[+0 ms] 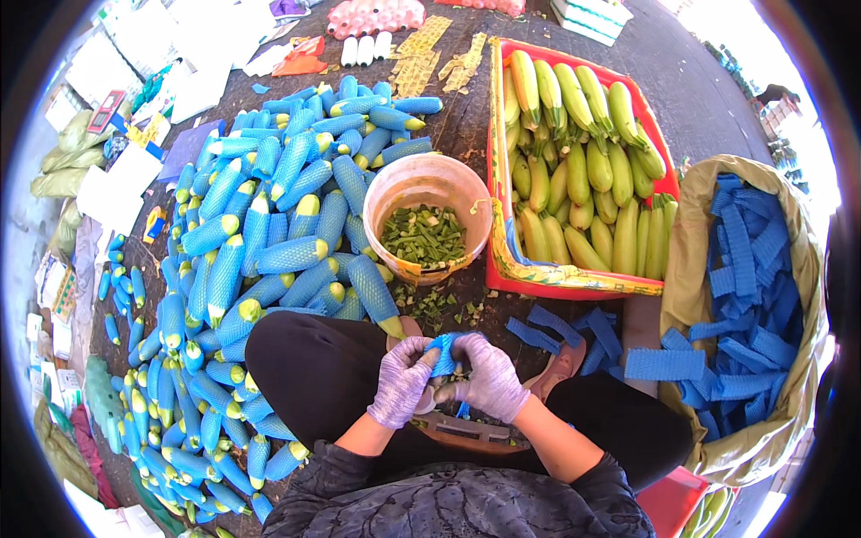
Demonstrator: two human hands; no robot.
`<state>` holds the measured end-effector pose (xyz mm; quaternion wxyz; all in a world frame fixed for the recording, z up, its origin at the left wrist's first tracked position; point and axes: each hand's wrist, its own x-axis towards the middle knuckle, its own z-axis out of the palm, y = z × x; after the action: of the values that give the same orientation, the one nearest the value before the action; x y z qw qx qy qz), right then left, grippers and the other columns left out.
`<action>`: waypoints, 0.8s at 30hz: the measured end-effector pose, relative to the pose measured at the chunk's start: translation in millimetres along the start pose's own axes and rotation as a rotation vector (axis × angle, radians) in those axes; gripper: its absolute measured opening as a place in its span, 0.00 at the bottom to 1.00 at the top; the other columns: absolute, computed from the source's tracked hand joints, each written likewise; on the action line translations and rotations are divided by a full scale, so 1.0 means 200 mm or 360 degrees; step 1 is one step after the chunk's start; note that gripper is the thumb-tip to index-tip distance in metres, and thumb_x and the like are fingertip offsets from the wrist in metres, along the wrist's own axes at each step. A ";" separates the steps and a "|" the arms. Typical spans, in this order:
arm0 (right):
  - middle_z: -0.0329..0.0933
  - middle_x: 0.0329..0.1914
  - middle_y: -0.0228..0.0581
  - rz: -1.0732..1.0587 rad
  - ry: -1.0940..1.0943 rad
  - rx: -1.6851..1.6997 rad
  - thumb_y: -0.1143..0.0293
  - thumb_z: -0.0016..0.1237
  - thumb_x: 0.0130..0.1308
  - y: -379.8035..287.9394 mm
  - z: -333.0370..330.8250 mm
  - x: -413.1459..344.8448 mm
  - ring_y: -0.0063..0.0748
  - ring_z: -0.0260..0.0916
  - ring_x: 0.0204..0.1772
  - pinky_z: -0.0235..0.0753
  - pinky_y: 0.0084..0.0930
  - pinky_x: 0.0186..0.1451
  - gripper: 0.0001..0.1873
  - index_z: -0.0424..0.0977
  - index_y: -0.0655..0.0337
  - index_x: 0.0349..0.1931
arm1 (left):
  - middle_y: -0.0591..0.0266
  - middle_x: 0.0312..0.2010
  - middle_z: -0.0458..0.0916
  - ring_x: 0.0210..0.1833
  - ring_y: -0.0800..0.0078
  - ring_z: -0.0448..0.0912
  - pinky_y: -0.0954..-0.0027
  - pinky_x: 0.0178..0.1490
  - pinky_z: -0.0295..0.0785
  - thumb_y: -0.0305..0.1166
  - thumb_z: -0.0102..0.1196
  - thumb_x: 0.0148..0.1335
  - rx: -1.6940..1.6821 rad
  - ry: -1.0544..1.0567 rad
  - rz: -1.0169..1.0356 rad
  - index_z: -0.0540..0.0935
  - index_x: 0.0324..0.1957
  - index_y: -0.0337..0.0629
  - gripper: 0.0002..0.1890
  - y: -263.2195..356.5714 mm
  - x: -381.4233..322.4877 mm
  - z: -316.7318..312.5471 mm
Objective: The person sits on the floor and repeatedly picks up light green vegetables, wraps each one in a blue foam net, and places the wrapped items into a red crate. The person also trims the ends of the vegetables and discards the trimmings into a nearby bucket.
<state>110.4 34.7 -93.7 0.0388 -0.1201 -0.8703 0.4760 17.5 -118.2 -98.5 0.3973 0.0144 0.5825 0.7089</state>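
Note:
My left hand (402,382) and my right hand (493,376) wear light-coloured knit gloves and meet between my knees. A bunched blue mesh sleeve (444,355) is pinched between them, with the fingers of each hand on one side of it. Whether anything sits inside the sleeve is hidden. Just ahead stands a white bucket (428,168) holding cut green stem pieces (425,235). On the left spreads a large heap of zucchini in blue mesh sleeves (289,255), their pale green ends showing. Bare zucchini (585,168) fill a red crate (662,114) at the front right.
At my right, an olive sack (693,269) holds flat blue mesh sleeves (753,242); loose sleeves (565,329) lie near my foot. Stem scraps (437,302) litter the floor. Yellow tape scraps (417,57) and white rolls (365,50) lie farther off. Another red crate (672,501) is behind right.

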 end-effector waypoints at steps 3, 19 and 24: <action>0.79 0.50 0.43 0.0160 0.0429 0.1132 0.62 0.62 0.63 0.00 0.20 -0.16 0.39 0.78 0.50 0.78 0.39 0.57 0.28 0.69 0.68 0.57 | 0.63 0.40 0.80 0.42 0.78 0.79 0.75 0.46 0.76 0.18 0.60 0.62 0.0354 0.0017 0.0495 0.79 0.52 0.38 0.16 -0.10 -0.05 0.06; 0.82 0.35 0.42 -0.0563 0.0021 0.0514 0.70 0.63 0.60 -0.32 -0.29 0.13 0.41 0.81 0.43 0.79 0.33 0.50 0.13 0.81 0.61 0.44 | 0.52 0.48 0.82 0.48 0.61 0.82 0.62 0.54 0.78 0.44 0.49 0.70 0.0039 -0.0221 0.0604 0.77 0.53 0.34 0.22 0.33 0.10 0.08; 0.82 0.40 0.59 0.0823 0.0090 -0.0675 0.53 0.50 0.62 0.82 -0.97 0.95 0.52 0.81 0.46 0.79 0.41 0.52 0.21 0.82 0.64 0.40 | 0.55 0.49 0.83 0.48 0.61 0.82 0.61 0.52 0.79 0.35 0.58 0.63 0.0693 0.0248 0.0712 0.76 0.57 0.35 0.23 0.31 0.23 0.11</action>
<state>-9.6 324.3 -134.4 -0.0850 -0.3554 -0.8893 0.2748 -36.5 -74.5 -59.7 0.1734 0.1724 0.7316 0.6364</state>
